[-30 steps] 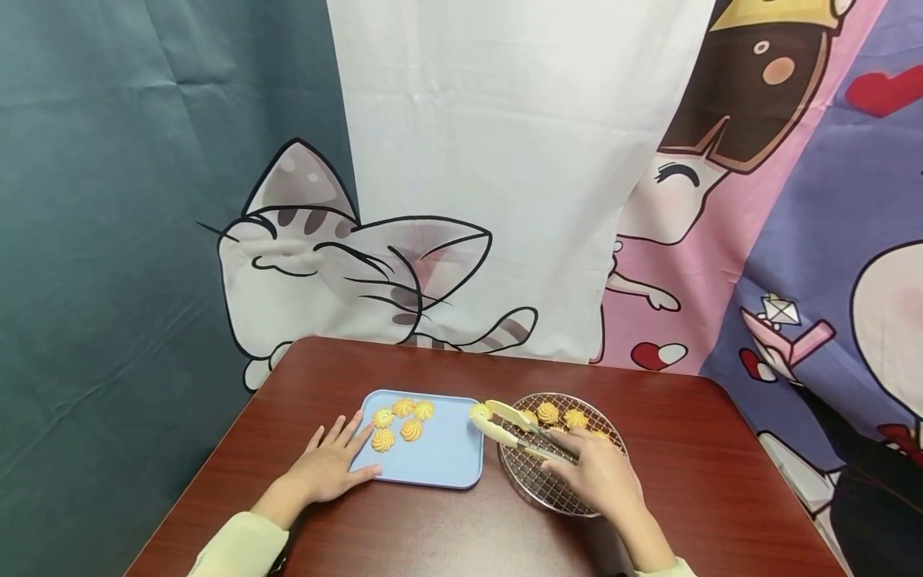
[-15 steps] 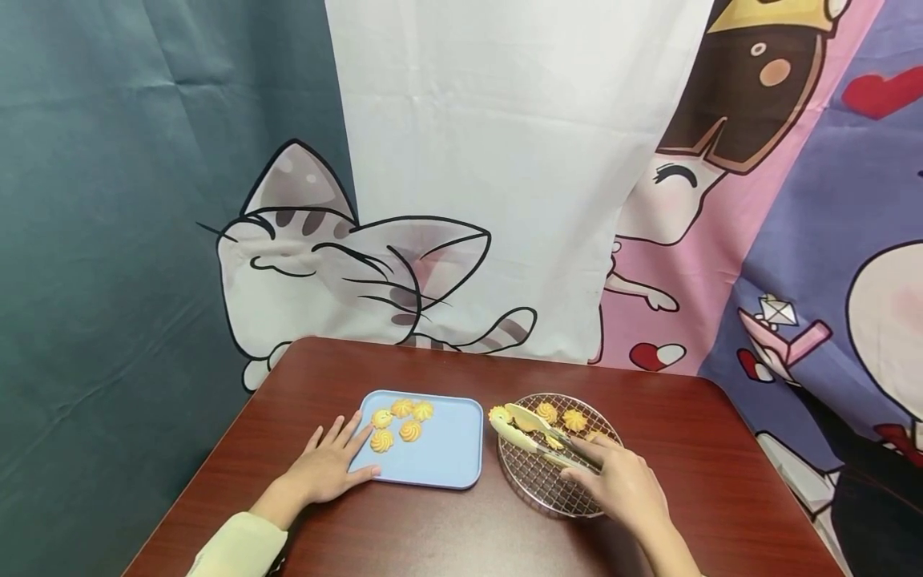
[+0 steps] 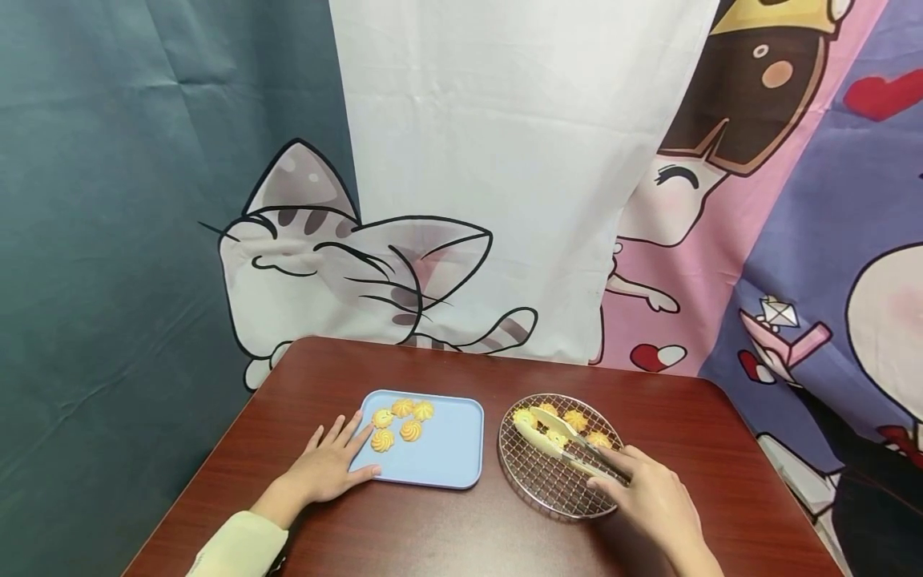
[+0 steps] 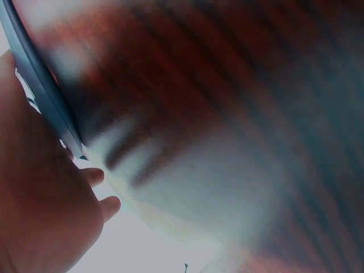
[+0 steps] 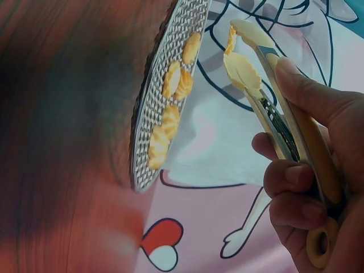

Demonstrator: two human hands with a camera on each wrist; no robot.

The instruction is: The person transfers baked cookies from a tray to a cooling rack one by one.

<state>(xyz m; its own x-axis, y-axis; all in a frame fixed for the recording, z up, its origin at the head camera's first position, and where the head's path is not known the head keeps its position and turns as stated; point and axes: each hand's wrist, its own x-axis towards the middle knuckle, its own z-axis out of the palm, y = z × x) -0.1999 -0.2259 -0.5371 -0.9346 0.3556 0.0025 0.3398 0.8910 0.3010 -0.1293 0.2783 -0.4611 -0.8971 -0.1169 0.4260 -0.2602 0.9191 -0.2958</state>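
Left hand [image 3: 326, 467] spread, right hand [image 3: 654, 498] gripping cream-tipped tongs [image 5: 302, 126], pinched cookie [image 5: 230, 42] golden, ridged

Tongs [image 3: 542, 441] w/ cream tips pinch a golden cookie [image 3: 525, 417] over round wire rack [image 3: 555, 486]; 5 swirled cookies [image 3: 411, 430] bunched toward L end of flat blue tray [image 3: 450, 449].

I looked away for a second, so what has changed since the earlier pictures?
The right hand, gripping the tongs, has moved right, carrying a cookie from the blue tray's right edge to above the wire rack. Nothing was let go. The left hand still rests at the tray's left edge; the five tray cookies lie as before.
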